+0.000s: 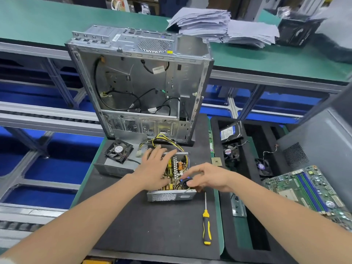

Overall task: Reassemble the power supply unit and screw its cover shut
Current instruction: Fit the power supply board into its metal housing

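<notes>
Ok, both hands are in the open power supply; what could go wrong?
The left hand lies flat on the bare circuit board; pressure may bend components. The yellow wires loop over the far rim and could get pinched under the cover. The right hand pinches a black part that may slip.

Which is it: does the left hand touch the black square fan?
Apart. The head view shows bare grey metal cover between the left hand and the black square fan.
</notes>
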Motion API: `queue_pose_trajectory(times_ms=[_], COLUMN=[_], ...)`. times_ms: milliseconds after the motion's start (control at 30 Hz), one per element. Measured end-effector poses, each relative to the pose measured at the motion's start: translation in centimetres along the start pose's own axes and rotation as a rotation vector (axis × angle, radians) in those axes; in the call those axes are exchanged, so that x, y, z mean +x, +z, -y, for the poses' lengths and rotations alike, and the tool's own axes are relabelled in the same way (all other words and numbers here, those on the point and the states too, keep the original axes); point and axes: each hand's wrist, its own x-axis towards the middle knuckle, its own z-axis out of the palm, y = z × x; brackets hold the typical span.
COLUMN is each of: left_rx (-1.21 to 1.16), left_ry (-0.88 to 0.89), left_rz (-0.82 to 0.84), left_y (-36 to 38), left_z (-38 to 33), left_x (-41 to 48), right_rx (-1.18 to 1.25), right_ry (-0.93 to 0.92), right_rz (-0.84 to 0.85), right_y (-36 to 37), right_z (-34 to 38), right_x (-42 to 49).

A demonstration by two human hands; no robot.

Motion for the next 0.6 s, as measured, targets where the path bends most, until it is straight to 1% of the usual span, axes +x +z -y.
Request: queue_pose_trajectory(times_ms=[133, 233, 300, 333, 367, 467, 600], left_rx=[-0.008, -0.012, -0.019, -0.024, -0.029, -0.029, -0.035], left_ry=[0.025, 0.041, 0.056, 0.06, 0.063, 0.067, 0.065], left_rz=[0.024, 0.029, 0.014, 0.009, 0.008, 0.011, 0.007], left_y=[0.2, 0.3, 0.5, 0.5, 0.5, 0.6, 0.7], left_z=[0.5, 0.6, 0.8, 0.9, 1.0, 1.2, 1.1], left_x=[0.1, 0.1, 0.1, 0.0, 0.0, 0.0, -0.1], right_rx=[0.218, 0.341, 0.434, 0.419, 0.336, -0.089, -0.447], right_ry=[0.073, 0.038, 0.001, -0.025, -0.057, -0.142, -0.165], right_rz=[0.005, -0.007, -0.048, -0.081, -0.132, -0.282, -0.361], right_y=[1.4, 1.8, 2.2, 2.3, 2.5, 2.3, 2.1], right_z=[-0.3, -0.5, -1.0, -1.2, -1.5, -2.4, -2.6], right_x=[1.0, 1.4, 1.7, 1.8, 1.9, 1.9, 2.0])
